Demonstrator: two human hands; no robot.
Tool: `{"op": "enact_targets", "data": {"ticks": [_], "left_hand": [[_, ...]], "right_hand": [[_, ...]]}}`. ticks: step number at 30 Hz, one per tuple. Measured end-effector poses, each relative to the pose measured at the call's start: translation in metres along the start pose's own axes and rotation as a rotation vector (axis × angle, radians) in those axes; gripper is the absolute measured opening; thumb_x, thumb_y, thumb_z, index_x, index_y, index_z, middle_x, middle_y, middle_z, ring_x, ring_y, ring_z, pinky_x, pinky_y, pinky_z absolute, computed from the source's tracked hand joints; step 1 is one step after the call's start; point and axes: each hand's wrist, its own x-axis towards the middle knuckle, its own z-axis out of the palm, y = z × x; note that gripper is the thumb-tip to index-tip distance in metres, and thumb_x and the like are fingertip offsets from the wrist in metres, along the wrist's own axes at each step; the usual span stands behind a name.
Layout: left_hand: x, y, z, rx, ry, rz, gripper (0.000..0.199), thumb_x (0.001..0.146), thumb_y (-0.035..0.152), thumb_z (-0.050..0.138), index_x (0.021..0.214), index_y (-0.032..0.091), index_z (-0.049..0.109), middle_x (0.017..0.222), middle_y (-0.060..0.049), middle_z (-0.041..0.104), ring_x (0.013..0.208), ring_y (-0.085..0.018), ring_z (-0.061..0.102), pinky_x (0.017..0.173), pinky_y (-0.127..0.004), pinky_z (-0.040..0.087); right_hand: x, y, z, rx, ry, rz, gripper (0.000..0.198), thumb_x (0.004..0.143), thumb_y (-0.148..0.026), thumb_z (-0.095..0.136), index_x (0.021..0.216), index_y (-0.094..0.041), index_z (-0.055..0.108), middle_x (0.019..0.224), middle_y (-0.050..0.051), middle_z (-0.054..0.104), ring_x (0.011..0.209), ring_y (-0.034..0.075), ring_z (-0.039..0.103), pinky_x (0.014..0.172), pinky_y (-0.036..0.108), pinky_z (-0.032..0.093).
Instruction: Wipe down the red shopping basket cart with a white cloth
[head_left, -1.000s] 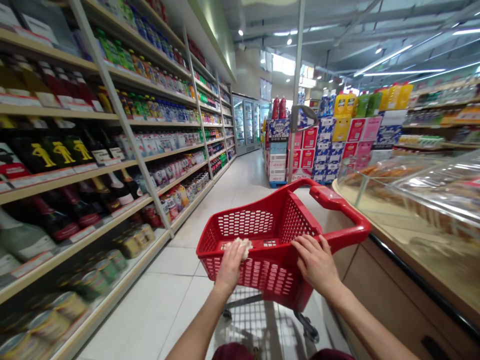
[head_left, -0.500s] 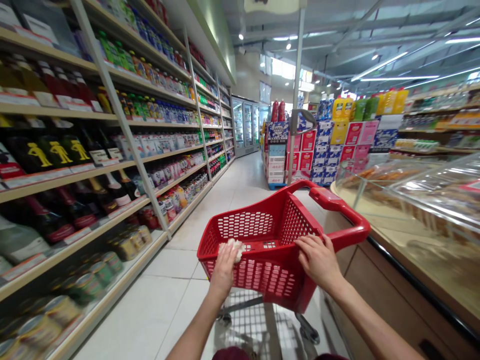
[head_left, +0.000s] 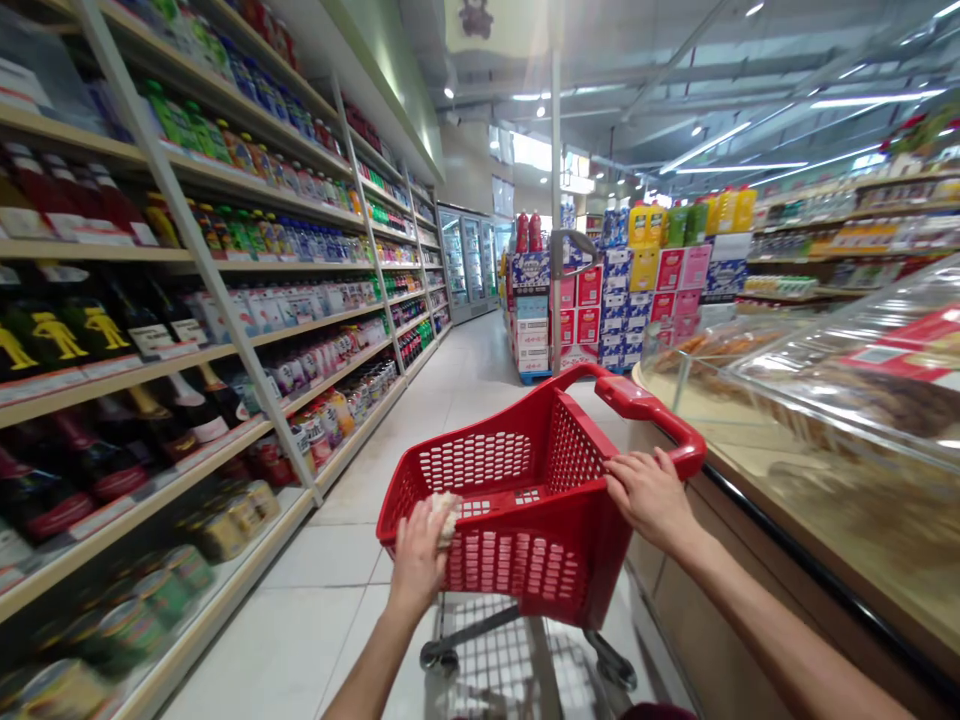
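A red plastic shopping cart (head_left: 577, 585) stands in front of me, its basket bare inside where I can see. At the basket's near left rim, my left hand (head_left: 418, 555) is closed on a crumpled white cloth (head_left: 445, 517), which presses against the rim. My right hand (head_left: 651, 500) grips the basket's upper rim at the right, close to the red handle (head_left: 664, 425); its fingers curl over the edge and their undersides are hidden. Grey legs and wheels (head_left: 611, 660) show beneath the basket.
Shelves (head_left: 225, 450) of bottles, cans and packets line the left side. A wood-fronted counter (head_left: 750, 590) with plastic-covered food runs close along the right. Stacked drink cartons (head_left: 577, 310) stand beyond the cart. A tiled floor (head_left: 300, 610) leads to glass-door fridges (head_left: 469, 255).
The cart and both hands sit further left in the view, as the counter has come more into sight. My left hand and the cloth have shifted along the near rim toward its left corner.
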Motion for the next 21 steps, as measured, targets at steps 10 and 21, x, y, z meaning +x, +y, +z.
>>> {"op": "enact_targets", "data": {"ticks": [10, 21], "left_hand": [[0.032, 0.12, 0.027, -0.158, -0.084, 0.102, 0.067, 0.061, 0.001, 0.036, 0.126, 0.018, 0.036, 0.127, -0.009, 0.046, 0.117, -0.02, 0.039, 0.1, -0.046, 0.027], [0.009, 0.062, -0.002, -0.007, -0.106, -0.185, 0.055, 0.064, 0.014, 0.044, 0.119, 0.014, 0.043, 0.12, -0.013, 0.051, 0.114, -0.025, 0.041, 0.101, -0.054, 0.016]], "right_hand": [[-0.007, -0.014, 0.005, 0.015, 0.023, -0.031, 0.029, 0.083, -0.021, 0.039, 0.101, -0.022, 0.062, 0.103, 0.004, 0.063, 0.099, 0.02, 0.051, 0.098, 0.04, 0.017], [-0.014, -0.024, 0.006, 0.081, 0.076, 0.013, 0.028, 0.083, -0.024, 0.041, 0.101, -0.021, 0.062, 0.101, 0.005, 0.063, 0.099, 0.021, 0.049, 0.1, 0.041, 0.015]]}}
